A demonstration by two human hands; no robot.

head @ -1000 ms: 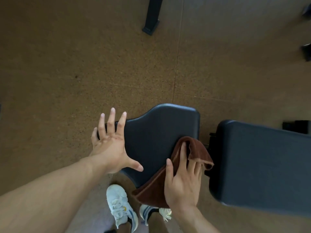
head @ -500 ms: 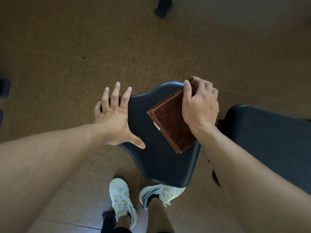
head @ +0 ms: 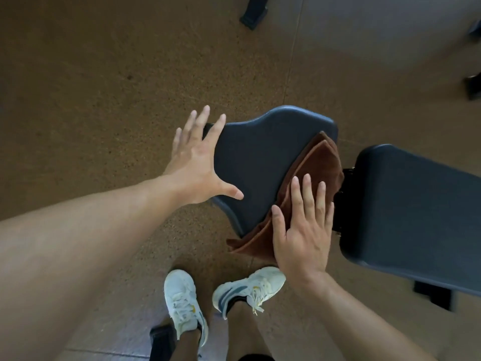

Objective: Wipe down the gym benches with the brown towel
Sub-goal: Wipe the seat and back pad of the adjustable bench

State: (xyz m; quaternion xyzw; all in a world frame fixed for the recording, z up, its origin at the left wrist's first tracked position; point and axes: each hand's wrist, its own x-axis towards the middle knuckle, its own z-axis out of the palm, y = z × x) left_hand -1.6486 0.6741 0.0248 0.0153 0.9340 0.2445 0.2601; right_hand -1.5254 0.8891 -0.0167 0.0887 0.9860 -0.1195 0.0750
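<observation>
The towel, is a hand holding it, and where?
Not gripped: the right hand presses flat fingers on the towel's near half.

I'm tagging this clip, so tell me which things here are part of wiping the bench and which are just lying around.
Part of the job:
brown towel
seat pad
back pad
right hand, flat on the towel
left hand, spread on the seat pad's edge

Just there:
black equipment foot
white sneakers
floor

The person's forearms are bare with no sleeves or jewellery on the left hand (head: 194, 165) or right hand (head: 302, 227), and they wear white lace-up sneakers (head: 183, 302) with blue side stripes, small yellow accents and dark ankle socks.
</observation>
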